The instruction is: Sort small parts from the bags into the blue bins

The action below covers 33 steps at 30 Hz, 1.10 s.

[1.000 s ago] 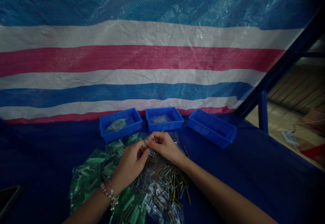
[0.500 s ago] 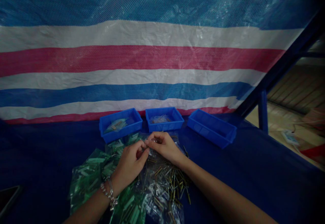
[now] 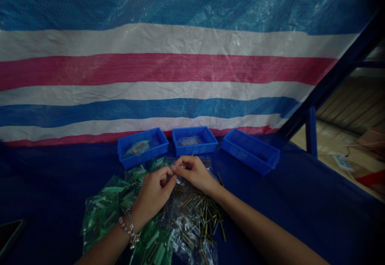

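Together both hands, left [image 3: 153, 193] and right [image 3: 195, 172], pinch a small pin [image 3: 174, 171] between their fingertips.

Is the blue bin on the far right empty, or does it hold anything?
Apparently empty: the right bin shows only bare blue inside, while the left bin and middle bin each hold small clear packets. Its near corner is hidden by its wall.

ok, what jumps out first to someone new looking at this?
The striped tarp in blue, white and pink fills the whole back. Below it, three blue bins stand in a row on the dark blue table. In front, the left hand and right hand meet fingertip to fingertip over green and clear bags of brass pins.
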Available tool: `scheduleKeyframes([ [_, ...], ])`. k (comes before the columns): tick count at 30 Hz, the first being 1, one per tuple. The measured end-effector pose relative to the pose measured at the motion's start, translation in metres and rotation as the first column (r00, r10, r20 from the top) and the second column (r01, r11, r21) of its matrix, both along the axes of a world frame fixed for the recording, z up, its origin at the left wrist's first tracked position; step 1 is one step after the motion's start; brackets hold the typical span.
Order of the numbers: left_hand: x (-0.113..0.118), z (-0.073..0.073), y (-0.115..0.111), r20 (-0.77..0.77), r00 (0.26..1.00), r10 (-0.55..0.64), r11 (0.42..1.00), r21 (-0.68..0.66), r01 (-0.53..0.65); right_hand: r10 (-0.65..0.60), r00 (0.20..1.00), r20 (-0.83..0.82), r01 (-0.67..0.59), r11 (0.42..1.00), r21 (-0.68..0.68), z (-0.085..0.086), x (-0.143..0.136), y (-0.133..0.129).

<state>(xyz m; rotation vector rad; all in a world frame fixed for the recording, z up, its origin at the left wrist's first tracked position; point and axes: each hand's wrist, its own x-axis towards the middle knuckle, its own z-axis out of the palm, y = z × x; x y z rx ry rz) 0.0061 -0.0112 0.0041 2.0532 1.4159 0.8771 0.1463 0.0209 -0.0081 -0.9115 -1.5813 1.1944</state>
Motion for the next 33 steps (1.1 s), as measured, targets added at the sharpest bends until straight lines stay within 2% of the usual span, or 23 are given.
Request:
scheduleKeyframes([
  [10,0.0008,0.0024,-0.0009,0.007,1.0,-0.011,1.0,-0.029,0.011,-0.006,1.0,-0.005,0.006,1.0,0.003,0.0004,-0.0005,-0.0006],
  [19,-0.0006,-0.0022,0.0007,-0.005,1.0,-0.006,0.999,-0.035,0.006,0.004,1.0,0.01,-0.004,0.999,0.032,-0.0006,-0.0001,0.0007],
  [28,-0.001,-0.0007,0.0012,0.098,0.995,0.017,0.999,-0.045,-0.012,0.089,0.996,-0.027,-0.089,0.996,-0.016,0.0049,0.0003,-0.0025],
  [33,-0.0022,-0.0007,0.0026,0.176,0.984,0.023,1.0,-0.001,-0.023,0.103,0.994,-0.034,-0.103,0.995,-0.011,0.0067,0.0014,-0.001],
])
